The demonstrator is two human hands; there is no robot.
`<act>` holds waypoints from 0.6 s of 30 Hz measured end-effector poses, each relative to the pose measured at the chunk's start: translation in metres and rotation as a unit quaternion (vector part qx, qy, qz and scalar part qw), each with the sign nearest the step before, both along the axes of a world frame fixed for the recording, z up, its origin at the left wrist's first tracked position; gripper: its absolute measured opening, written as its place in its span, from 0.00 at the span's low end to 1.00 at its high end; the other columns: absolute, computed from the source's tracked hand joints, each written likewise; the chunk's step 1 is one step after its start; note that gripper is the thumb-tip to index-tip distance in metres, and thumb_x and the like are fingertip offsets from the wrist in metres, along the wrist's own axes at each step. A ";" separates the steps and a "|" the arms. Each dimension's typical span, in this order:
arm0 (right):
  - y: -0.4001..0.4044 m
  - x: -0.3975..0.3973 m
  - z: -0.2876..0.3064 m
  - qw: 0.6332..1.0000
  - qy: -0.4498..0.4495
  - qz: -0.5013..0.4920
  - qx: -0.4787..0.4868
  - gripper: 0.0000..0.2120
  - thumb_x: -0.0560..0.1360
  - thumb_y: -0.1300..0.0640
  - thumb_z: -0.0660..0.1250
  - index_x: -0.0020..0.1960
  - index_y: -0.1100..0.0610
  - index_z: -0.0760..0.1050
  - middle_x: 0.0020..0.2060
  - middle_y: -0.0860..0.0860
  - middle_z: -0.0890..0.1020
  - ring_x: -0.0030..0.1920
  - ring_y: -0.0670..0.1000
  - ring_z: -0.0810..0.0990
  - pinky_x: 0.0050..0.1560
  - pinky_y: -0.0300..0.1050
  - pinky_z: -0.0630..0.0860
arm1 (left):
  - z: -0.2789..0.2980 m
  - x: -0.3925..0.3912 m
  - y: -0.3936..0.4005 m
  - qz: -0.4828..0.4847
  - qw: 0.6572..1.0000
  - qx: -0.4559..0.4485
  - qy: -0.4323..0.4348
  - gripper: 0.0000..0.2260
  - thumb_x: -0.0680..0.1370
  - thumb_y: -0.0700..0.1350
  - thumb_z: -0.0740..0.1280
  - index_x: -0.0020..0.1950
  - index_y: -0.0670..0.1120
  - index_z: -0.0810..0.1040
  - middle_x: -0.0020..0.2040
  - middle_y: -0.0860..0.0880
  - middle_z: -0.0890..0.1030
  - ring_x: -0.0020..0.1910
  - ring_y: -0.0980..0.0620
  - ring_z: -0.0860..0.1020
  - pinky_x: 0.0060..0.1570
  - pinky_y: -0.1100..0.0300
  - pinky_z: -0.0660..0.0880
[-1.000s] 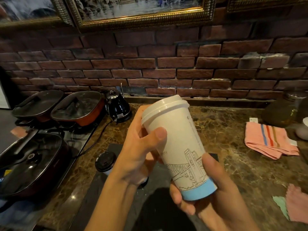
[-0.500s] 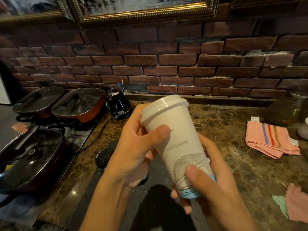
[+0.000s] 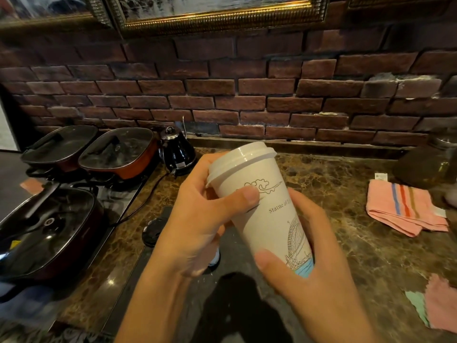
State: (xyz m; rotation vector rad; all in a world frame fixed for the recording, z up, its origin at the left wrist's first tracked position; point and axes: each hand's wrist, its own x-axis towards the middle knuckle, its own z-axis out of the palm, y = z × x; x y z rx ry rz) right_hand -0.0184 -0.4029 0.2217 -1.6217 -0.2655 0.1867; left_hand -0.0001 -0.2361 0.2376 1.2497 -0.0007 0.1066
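A tall white cup [image 3: 262, 201] with a white lid, line drawings and a blue base is held tilted above the marble counter [image 3: 346, 219], in the middle of the view. My left hand [image 3: 197, 219] grips its upper part just under the lid, thumb across the front. My right hand [image 3: 309, 268] wraps round the bottom, thumb on the front over the blue band. A second cup with a black lid [image 3: 154, 231] stands on the counter behind my left wrist, mostly hidden.
Three lidded pans [image 3: 116, 152] sit on a stove at the left, with a black kettle [image 3: 176, 151] and its cord beside them. A striped pink cloth [image 3: 405, 209] and a dark jar [image 3: 430, 162] lie at the right. More cloths [image 3: 437, 303] at the lower right. Brick wall behind.
The cup has turned in my hands: a different drawing and lettering now face me. My right thumb has come round onto the front of the base.
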 end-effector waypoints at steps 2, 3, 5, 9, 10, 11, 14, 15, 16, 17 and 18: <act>-0.004 0.002 -0.001 0.997 0.027 0.019 0.063 0.34 0.56 0.41 0.75 0.60 0.30 0.69 0.55 0.31 0.79 0.50 0.40 0.83 0.35 0.35 0.80 | 0.002 0.000 0.001 -0.019 1.000 -0.011 0.000 0.27 0.61 0.42 0.80 0.59 0.48 0.79 0.51 0.44 0.84 0.51 0.43 0.84 0.45 0.49 0.82; -0.005 0.003 -0.001 0.989 0.072 0.045 0.122 0.33 0.56 0.42 0.76 0.61 0.33 0.72 0.54 0.39 0.83 0.43 0.48 0.86 0.31 0.39 0.80 | 0.003 -0.001 0.002 -0.031 0.999 -0.020 0.001 0.29 0.61 0.44 0.81 0.60 0.48 0.79 0.53 0.44 0.83 0.53 0.43 0.83 0.46 0.48 0.82; -0.006 0.004 -0.002 0.943 0.174 0.109 0.262 0.31 0.59 0.43 0.79 0.61 0.39 0.77 0.50 0.57 0.85 0.30 0.58 0.82 0.23 0.43 0.76 | 0.004 0.000 0.005 -0.046 0.999 -0.028 0.000 0.30 0.62 0.47 0.81 0.62 0.48 0.78 0.56 0.43 0.81 0.55 0.42 0.82 0.50 0.45 0.81; -0.004 0.007 -0.011 0.839 0.299 0.197 0.410 0.31 0.63 0.44 0.80 0.63 0.51 0.79 0.46 0.66 0.81 0.27 0.56 0.77 0.19 0.40 0.74 | 0.003 0.002 0.005 -0.052 0.998 -0.031 -0.003 0.31 0.61 0.47 0.82 0.63 0.48 0.78 0.55 0.44 0.82 0.55 0.42 0.81 0.50 0.47 0.81; -0.002 0.006 -0.014 0.824 0.317 0.202 0.423 0.33 0.62 0.44 0.81 0.64 0.51 0.78 0.45 0.67 0.80 0.27 0.56 0.76 0.19 0.40 0.74 | 0.003 0.002 0.005 -0.049 0.998 -0.031 -0.003 0.31 0.61 0.46 0.82 0.62 0.48 0.78 0.55 0.44 0.82 0.55 0.43 0.82 0.49 0.49 0.81; -0.001 0.006 -0.015 0.821 0.329 0.195 0.425 0.34 0.61 0.43 0.81 0.64 0.51 0.78 0.45 0.67 0.79 0.27 0.57 0.75 0.19 0.41 0.74 | 0.004 0.002 0.004 -0.045 0.999 -0.030 -0.003 0.32 0.60 0.47 0.82 0.62 0.48 0.77 0.54 0.45 0.82 0.54 0.43 0.82 0.48 0.50 0.81; -0.002 0.008 -0.010 0.891 0.267 0.143 0.339 0.32 0.59 0.40 0.80 0.61 0.44 0.78 0.49 0.61 0.84 0.30 0.59 0.81 0.22 0.44 0.77 | 0.002 0.002 0.005 -0.022 1.000 -0.016 -0.004 0.31 0.61 0.46 0.82 0.62 0.46 0.77 0.53 0.45 0.82 0.52 0.44 0.82 0.46 0.50 0.81; -0.002 0.008 -0.007 0.939 0.211 0.107 0.250 0.32 0.59 0.40 0.79 0.61 0.39 0.76 0.50 0.52 0.85 0.33 0.56 0.84 0.25 0.46 0.79 | 0.001 0.002 0.005 -0.011 1.000 -0.009 -0.002 0.28 0.62 0.44 0.79 0.61 0.46 0.77 0.52 0.46 0.83 0.52 0.45 0.83 0.46 0.51 0.81; -0.001 0.008 -0.004 0.978 0.142 0.065 0.140 0.32 0.59 0.39 0.77 0.62 0.35 0.72 0.52 0.42 0.83 0.39 0.51 0.86 0.29 0.44 0.81 | 0.001 0.001 0.005 -0.004 1.000 0.000 0.000 0.25 0.64 0.43 0.77 0.60 0.47 0.78 0.51 0.46 0.83 0.51 0.45 0.83 0.45 0.51 0.81; -0.001 0.007 -0.002 0.996 0.071 0.027 0.044 0.32 0.60 0.40 0.76 0.61 0.31 0.69 0.53 0.33 0.79 0.47 0.43 0.84 0.32 0.40 0.82 | 0.001 0.001 0.005 0.001 1.000 0.009 -0.001 0.23 0.64 0.43 0.76 0.59 0.48 0.79 0.50 0.47 0.84 0.51 0.46 0.84 0.45 0.53 0.82; -0.001 0.006 -0.001 1.000 0.015 0.006 -0.008 0.32 0.61 0.41 0.75 0.61 0.29 0.66 0.53 0.27 0.76 0.52 0.36 0.80 0.35 0.36 0.81 | 0.001 0.000 0.005 0.003 1.000 0.018 -0.004 0.22 0.65 0.43 0.76 0.58 0.48 0.79 0.50 0.47 0.84 0.50 0.46 0.84 0.44 0.54 0.81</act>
